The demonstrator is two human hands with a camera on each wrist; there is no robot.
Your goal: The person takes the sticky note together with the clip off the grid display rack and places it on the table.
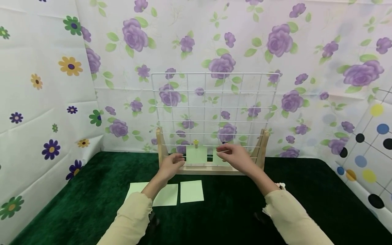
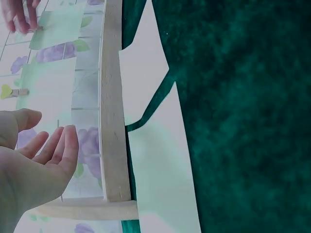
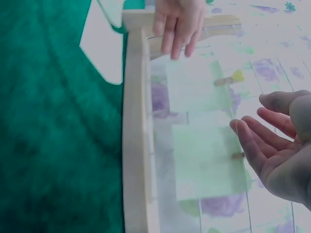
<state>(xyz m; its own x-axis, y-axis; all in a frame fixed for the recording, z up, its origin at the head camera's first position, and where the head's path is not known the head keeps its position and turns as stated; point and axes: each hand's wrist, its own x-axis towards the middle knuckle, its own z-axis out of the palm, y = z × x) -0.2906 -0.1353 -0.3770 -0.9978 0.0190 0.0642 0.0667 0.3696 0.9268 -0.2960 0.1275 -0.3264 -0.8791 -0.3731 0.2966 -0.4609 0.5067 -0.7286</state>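
A pale green paper square (image 1: 196, 154) hangs low on the white wire grid (image 1: 211, 107), held by a wooden clip with a yellow heart (image 1: 196, 142). To its right hangs a second paper square (image 3: 206, 162), partly covered by my right hand (image 1: 235, 157) in the head view. The small wooden peg (image 3: 238, 156) on that second square is mostly hidden by the fingers. My right hand is beside the peg, thumb and fingers apart, with nothing between them. Left of the first square, my left hand (image 1: 170, 166) hovers with loosely bent fingers, holding nothing.
The grid stands in a wooden frame (image 1: 211, 170) on a dark green cloth (image 1: 226, 211). In front lie more pale green paper squares: one (image 1: 192, 191) at the middle, others (image 1: 168, 195) partly under my left arm. Flowered sheets (image 1: 190, 20) hang behind.
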